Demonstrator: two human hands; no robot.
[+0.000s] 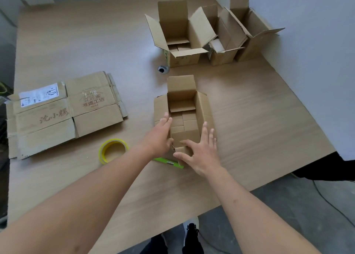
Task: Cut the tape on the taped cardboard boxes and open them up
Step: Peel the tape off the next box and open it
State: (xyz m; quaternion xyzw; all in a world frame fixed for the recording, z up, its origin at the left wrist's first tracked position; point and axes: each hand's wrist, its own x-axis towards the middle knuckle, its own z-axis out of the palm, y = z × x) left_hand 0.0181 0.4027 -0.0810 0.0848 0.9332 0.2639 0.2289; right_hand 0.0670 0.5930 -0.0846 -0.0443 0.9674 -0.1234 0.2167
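A small cardboard box (182, 98) stands on the wooden table (259, 109) with all its top flaps spread open. My left hand (160, 134) lies flat against the box's left side, fingers straight. My right hand (201, 154) spreads open over the near right corner, its thumb on the near flap and its fingers along the right flap. A green utility knife (168, 162) lies on the table just under the near flap, partly hidden by my hands. Three more boxes (178, 33) (224, 42) (255, 29) stand open at the back right.
Flattened cardboard boxes (63, 111) lie in a stack at the left. A roll of yellow tape (113, 151) sits near my left forearm. A round cable hole (163, 69) is in the table beyond the box. The table's near right edge runs diagonally.
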